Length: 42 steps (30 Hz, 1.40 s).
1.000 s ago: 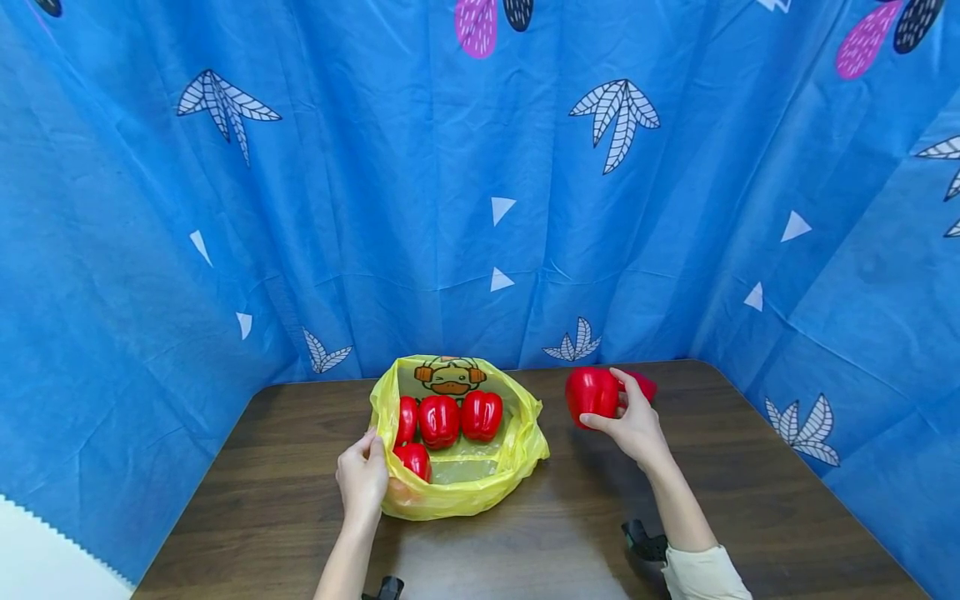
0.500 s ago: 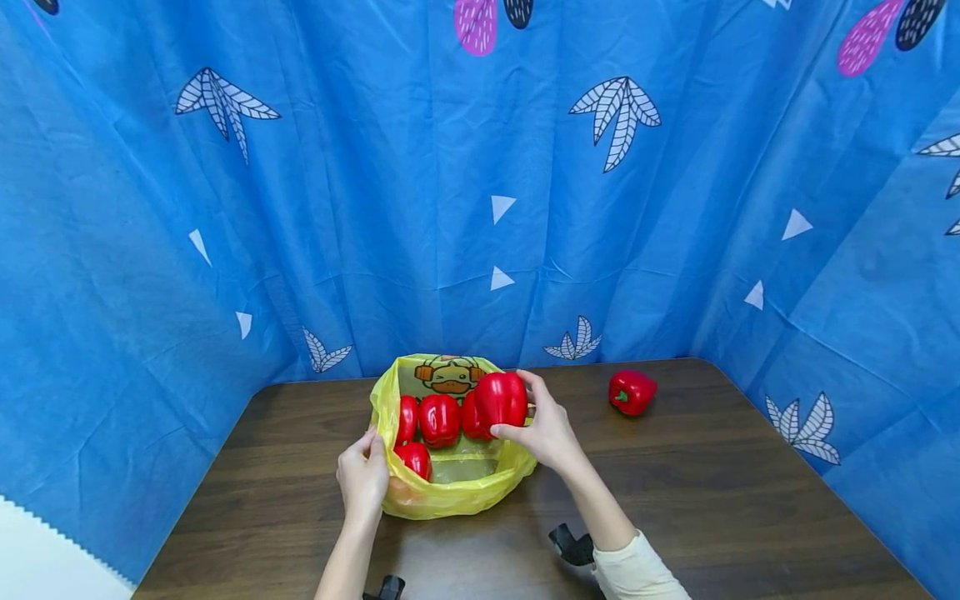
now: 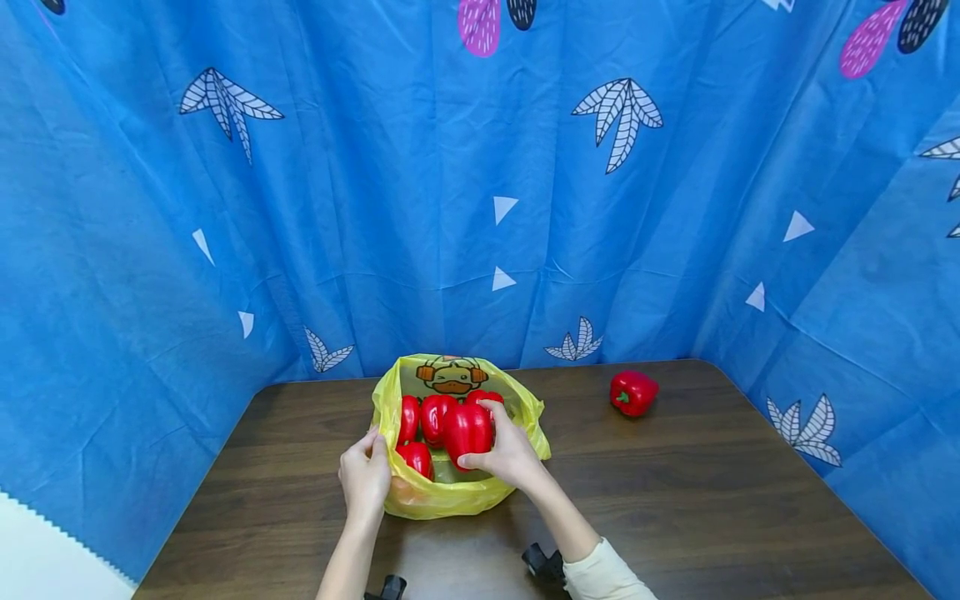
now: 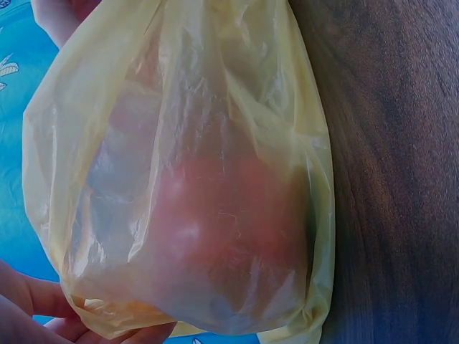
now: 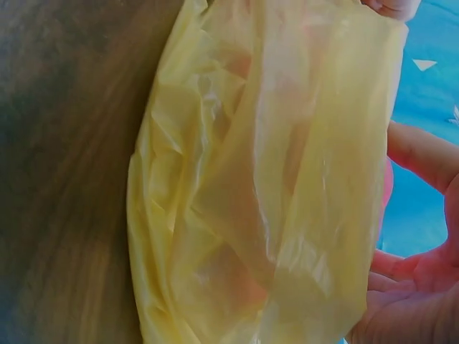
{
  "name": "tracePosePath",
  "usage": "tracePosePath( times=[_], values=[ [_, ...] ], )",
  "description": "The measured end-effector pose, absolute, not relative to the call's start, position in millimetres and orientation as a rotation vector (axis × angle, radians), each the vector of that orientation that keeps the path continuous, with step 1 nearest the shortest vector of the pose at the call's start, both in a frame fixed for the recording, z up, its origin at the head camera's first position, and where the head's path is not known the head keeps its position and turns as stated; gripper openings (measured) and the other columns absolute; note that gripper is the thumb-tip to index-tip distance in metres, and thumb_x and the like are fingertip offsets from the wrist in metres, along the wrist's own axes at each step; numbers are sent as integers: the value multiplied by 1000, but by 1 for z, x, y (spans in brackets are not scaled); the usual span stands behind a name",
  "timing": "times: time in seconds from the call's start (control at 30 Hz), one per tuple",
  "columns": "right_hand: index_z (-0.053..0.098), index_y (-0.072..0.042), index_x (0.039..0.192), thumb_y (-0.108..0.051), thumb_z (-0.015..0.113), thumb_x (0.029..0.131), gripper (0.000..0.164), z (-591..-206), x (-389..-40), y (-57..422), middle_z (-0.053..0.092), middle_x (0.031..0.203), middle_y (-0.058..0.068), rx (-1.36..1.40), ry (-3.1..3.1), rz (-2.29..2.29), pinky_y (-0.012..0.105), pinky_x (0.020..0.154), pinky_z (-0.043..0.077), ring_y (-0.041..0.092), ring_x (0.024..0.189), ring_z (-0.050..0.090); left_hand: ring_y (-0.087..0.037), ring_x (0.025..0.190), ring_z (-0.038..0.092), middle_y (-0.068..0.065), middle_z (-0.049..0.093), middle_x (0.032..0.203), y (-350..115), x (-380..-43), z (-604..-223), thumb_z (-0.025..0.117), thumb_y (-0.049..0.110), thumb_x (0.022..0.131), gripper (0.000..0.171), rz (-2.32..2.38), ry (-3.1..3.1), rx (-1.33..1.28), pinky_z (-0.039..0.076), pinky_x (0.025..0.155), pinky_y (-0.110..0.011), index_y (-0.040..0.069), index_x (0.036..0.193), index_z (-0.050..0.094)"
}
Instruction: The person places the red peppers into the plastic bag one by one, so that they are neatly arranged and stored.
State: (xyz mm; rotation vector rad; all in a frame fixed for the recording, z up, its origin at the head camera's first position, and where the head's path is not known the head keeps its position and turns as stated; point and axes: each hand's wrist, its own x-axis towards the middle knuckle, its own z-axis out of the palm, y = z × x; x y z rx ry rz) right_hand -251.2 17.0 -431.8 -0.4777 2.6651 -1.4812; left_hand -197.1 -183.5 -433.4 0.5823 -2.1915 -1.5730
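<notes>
A yellow plastic bag (image 3: 450, 502) with a duck print stands on the table, its mouth wide. My left hand (image 3: 365, 475) pinches the bag's left rim between thumb and fingers. Inside the mouth, my right hand (image 3: 510, 450) grips a red bell pepper (image 3: 467, 432), thumb in front and fingers behind. Several other red bell peppers (image 3: 417, 458) lie in the bag, one partly covered by the held pepper. In the left wrist view, red shapes show through the bag's thin wall (image 4: 179, 143). The bag wall (image 5: 251, 179) hides the held pepper almost entirely in the right wrist view.
One more red bell pepper (image 3: 633, 393) with a green stem lies at the back right of the brown wooden table (image 3: 675, 500). A blue patterned curtain (image 3: 420, 183) hangs behind the table and along both sides.
My right hand has carried the bell pepper leftward from the right of the table into the bag's mouth, then lower. The left hand keeps its hold on the rim.
</notes>
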Motion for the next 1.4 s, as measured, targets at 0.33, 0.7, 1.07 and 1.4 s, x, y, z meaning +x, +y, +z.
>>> tracePosePath(
  times=[0.33,0.7,1.07,1.4],
  values=[
    [39,-8,140,-21,88,67,89,-437,-247,12,57,126,18,-509,2665,-1327,49,77,59,36,112,55,-40,138,39,-22,52,140,-183,-197,-434,47,8,100,37,-1594,-2182,570,33,113,-53,-11,131,54],
    [41,-10,134,-23,88,65,84,-442,-245,8,62,119,15,-552,2676,-1223,48,77,59,33,106,58,-40,138,38,-22,51,141,-183,-196,-434,46,10,101,37,-1600,-2194,577,33,113,-54,-10,132,54],
    [41,-8,133,-19,88,65,84,-444,-243,7,63,115,17,-528,2668,-1203,50,77,58,33,104,58,-40,138,39,-22,52,140,-181,-196,-434,47,9,100,36,-1601,-2186,562,33,113,-54,-9,131,55],
    [45,-5,130,-21,86,70,74,-448,-244,8,63,116,16,-584,2649,-1219,50,79,58,32,104,58,-40,139,38,-21,52,140,-182,-195,-434,47,9,100,37,-1593,-2190,558,30,115,-55,-8,131,55]
  ],
)
